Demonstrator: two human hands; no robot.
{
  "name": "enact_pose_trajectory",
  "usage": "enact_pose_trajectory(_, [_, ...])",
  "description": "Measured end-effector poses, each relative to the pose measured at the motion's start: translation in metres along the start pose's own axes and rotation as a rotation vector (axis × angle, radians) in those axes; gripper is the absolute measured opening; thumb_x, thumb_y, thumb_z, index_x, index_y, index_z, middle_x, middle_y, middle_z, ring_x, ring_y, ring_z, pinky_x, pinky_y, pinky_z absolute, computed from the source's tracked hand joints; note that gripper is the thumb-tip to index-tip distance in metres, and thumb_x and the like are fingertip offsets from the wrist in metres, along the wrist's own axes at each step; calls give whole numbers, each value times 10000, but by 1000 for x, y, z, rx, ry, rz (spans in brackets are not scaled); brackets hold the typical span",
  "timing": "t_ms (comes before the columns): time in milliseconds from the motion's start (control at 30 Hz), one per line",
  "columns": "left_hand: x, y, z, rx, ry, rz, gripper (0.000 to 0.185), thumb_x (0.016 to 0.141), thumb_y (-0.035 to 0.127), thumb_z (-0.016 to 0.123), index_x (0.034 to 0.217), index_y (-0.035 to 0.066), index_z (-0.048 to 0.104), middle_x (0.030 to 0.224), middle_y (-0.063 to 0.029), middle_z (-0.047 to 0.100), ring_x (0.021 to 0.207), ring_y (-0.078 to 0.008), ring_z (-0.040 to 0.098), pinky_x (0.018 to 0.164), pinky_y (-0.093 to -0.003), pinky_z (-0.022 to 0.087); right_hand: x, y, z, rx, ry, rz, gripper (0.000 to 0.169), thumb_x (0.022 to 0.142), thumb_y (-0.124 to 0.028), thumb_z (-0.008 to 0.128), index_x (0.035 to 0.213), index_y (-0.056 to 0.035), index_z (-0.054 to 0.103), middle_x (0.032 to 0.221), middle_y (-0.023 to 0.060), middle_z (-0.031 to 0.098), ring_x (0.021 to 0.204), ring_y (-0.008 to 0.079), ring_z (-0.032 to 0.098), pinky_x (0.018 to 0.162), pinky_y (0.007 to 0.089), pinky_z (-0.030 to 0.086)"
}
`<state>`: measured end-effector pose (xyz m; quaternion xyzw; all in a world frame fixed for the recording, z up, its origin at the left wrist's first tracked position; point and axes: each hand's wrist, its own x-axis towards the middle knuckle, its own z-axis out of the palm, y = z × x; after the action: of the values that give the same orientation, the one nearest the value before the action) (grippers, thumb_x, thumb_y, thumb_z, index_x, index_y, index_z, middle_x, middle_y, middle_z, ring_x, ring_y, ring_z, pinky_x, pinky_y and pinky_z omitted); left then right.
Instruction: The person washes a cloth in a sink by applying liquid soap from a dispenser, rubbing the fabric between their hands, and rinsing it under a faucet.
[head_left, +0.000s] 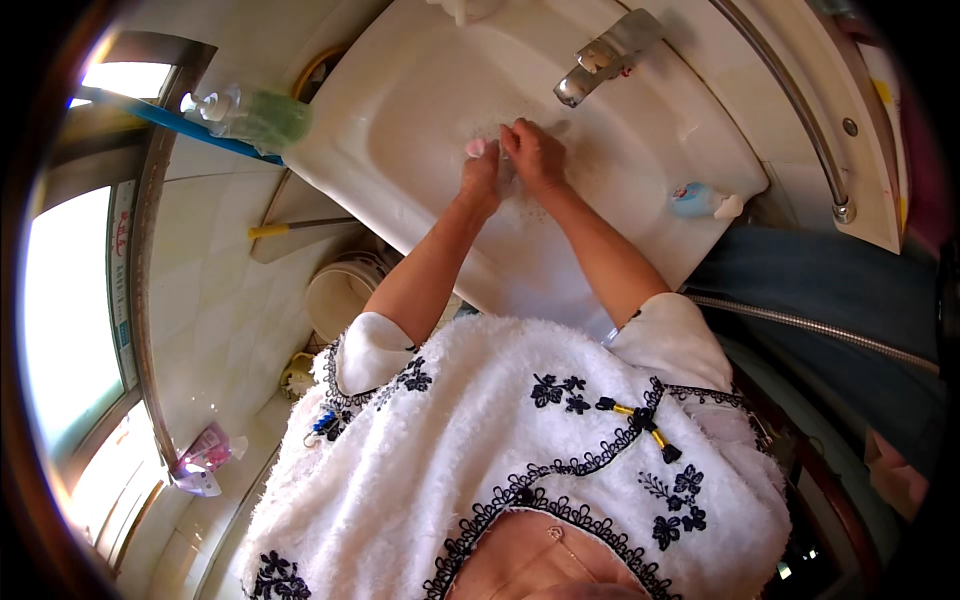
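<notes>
In the head view, my left hand (481, 174) and my right hand (534, 156) are close together over the basin of a white ceramic washbasin (412, 90). A small pink item (475, 147) shows at the fingers of my left hand; whether it is soap or cloth is unclear. Something pale and blurred (507, 178) lies between my hands. My right hand is curled, and its fingers and palm are partly hidden. Small bubbles or specks dot the basin around them. Above and to the right of my hands is a metal faucet (596, 64).
A green pump bottle (274, 118) stands by the basin's left corner, and a light-blue bottle (694, 200) lies on its right rim. A pale bucket (341, 292) sits below left. Dark fabric with a zipper (795, 322) hangs at right, below a metal rail (806, 105).
</notes>
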<state>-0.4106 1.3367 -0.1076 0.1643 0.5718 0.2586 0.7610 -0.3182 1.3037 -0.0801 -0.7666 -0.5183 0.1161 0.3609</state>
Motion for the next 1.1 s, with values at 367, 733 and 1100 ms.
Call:
enact_pose_trajectory(367, [9,28,-31,722,161,421,375,794,353,561,1005,44,536,834,-58,557,783,-182,521,649,-303,440,-26,87,-7,-104,195,191,344,704,-173,624,1006,-45,519,1034,123,509,990,307,466,805,431,388])
enact_pose_trajectory(733, [42,2,-53,-212,-514,-14,280,859,289,471,1041,78,488,974,-126,538,834,-252,520,643,-411,458,-41,-93,-6,331,-36,-125,147,761,-215,594,781,-81,536,784,146,590,750,352,563,635,400,442])
enact_pose_trajectory(1100, [-19,38,-2,-496,-332,-311,261,908,229,352,1029,45,491,1028,-106,549,949,-261,533,858,-404,438,-13,-3,-17,1435,-287,1326,360,807,-432,546,826,-75,593,692,-3,571,625,136,562,523,252,425])
